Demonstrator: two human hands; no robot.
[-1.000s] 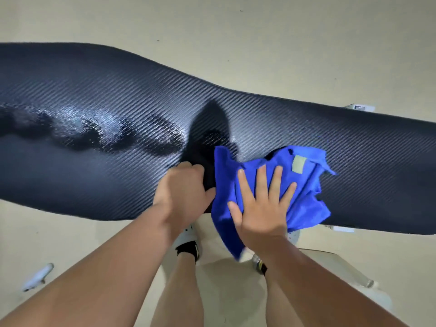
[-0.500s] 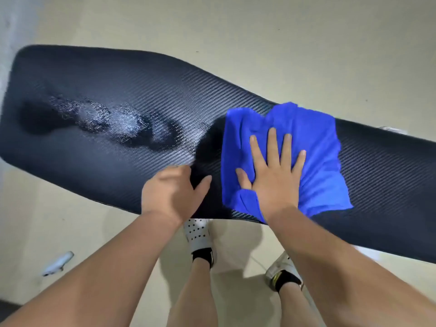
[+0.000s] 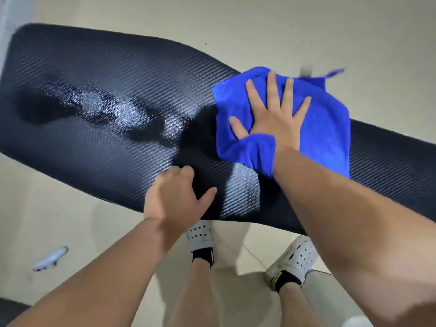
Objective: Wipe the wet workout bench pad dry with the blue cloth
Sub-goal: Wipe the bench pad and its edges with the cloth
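A long black bench pad [image 3: 89,152] with a woven texture runs across the view from upper left to right. A shiny wet streak [image 3: 111,109] lies on its left half, and a smaller wet sheen [image 3: 243,192] sits near the front edge. The blue cloth [image 3: 325,131] is spread on the pad at centre right, one corner hanging over the far edge. My right hand [image 3: 273,114] presses flat on the cloth with fingers spread. My left hand [image 3: 177,199] rests on the pad's near edge, fingers curled, holding nothing.
Beige floor [image 3: 306,31] surrounds the bench. My two feet in white perforated shoes [image 3: 200,234] stand just under the pad's near edge. A small white object [image 3: 50,258] lies on the floor at the lower left. A dark shape fills the bottom left corner.
My right hand has pushed the blue cloth away from me, from the pad's near edge to its far edge. A wet sheen now shows where the cloth was. My left hand stays on the near edge.
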